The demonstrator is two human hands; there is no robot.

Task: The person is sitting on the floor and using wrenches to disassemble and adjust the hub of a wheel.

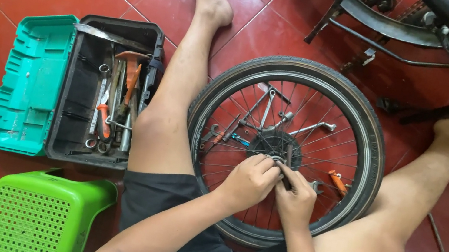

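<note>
A spoked bicycle wheel (284, 152) with a black tyre lies flat on the red tiled floor, right of centre, between the seated person's legs. Its dark hub (275, 144) sits at the middle, silver spokes fanning out to the metal rim. The left hand (248, 181) and right hand (294, 199) meet just near of the hub, fingers pinched on a dark slim tool (287, 169) pressed at the axle.
</note>
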